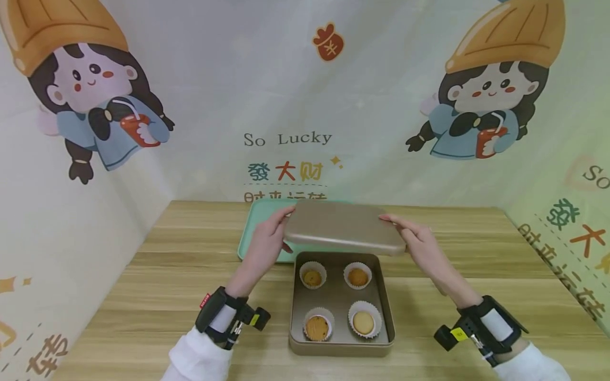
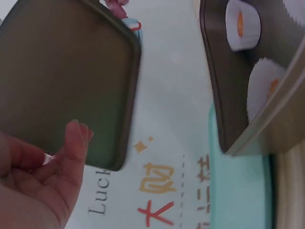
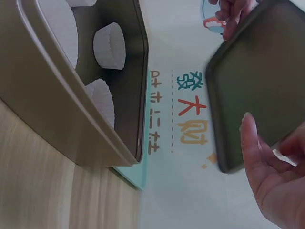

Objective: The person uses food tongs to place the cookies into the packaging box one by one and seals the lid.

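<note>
Both hands hold a brown rectangular tin lid (image 1: 345, 226) in the air, above and behind a matching tin box (image 1: 340, 348). My left hand (image 1: 263, 241) grips the lid's left end, and my right hand (image 1: 421, 244) grips its right end. In each wrist view the underside of the lid (image 2: 62, 71) shows, with fingers at its edge. Inside the uncovered box sit several cookies in white paper cups, among them a pale round cookie (image 1: 364, 323) at front right and a speckled cookie (image 1: 316, 328) at front left.
A mint-green tray (image 1: 245, 241) lies on the wooden table (image 1: 190, 286) behind the box, partly hidden by the lid. A printed cloth backdrop (image 1: 371, 116) rises behind the table and along both sides.
</note>
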{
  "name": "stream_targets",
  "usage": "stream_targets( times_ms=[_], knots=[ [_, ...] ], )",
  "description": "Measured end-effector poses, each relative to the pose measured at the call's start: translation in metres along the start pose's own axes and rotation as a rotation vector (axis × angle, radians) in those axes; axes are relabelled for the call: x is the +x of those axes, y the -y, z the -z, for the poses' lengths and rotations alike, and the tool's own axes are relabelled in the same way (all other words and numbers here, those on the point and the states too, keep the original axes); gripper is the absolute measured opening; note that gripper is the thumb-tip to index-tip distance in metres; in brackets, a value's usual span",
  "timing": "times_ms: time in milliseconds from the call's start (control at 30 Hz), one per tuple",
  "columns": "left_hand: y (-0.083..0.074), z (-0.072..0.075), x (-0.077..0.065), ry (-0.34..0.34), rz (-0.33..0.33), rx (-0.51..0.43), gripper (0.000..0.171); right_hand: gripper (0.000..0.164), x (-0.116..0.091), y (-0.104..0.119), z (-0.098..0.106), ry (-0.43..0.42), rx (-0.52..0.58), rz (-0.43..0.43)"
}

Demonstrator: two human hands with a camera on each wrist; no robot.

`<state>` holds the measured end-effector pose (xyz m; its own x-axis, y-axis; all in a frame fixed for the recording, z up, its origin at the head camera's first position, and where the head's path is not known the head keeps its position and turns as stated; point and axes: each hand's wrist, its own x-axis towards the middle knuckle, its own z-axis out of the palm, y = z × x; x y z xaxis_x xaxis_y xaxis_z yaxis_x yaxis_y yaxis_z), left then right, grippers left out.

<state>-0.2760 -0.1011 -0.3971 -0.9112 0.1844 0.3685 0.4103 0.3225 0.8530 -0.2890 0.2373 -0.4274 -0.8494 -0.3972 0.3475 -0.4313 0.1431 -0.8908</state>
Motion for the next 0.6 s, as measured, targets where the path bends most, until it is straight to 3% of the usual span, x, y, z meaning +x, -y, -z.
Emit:
stream_targets(
  times_ms=[33,100,167,233,333,467,533,600],
  knots=[
    [0.007,-0.001,0.001,-0.005,0.02,-0.047,0.03,0.03,-0.002,0.02,-0.006,-0.004,0.002,-0.002],
    [0.016,-0.004,0.0,-0.034,0.07,-0.071,0.031,0.03,-0.006,0.057,-0.02,-0.047,-0.099,-0.001],
    [0.021,-0.009,-0.001,-0.057,0.1,-0.023,0.033,0.031,-0.009,0.084,-0.033,-0.074,-0.207,0.029],
    [0.015,-0.012,-0.005,-0.065,0.12,0.035,0.036,0.034,-0.012,0.106,-0.044,-0.109,-0.379,0.02],
    [-0.001,-0.013,-0.013,-0.059,0.112,0.129,0.039,0.04,-0.015,0.118,-0.051,-0.097,-0.539,0.031],
    [-0.042,-0.01,-0.031,-0.032,0.097,0.235,0.034,0.043,-0.019,0.115,-0.053,-0.049,-0.677,0.101],
    [-0.059,-0.008,-0.04,-0.012,0.082,0.326,0.031,0.043,-0.022,0.11,-0.055,-0.022,-0.749,0.145],
    [-0.064,-0.008,-0.047,-0.006,0.054,0.443,0.029,0.044,-0.026,0.106,-0.058,0.003,-0.82,0.15]
  ],
)
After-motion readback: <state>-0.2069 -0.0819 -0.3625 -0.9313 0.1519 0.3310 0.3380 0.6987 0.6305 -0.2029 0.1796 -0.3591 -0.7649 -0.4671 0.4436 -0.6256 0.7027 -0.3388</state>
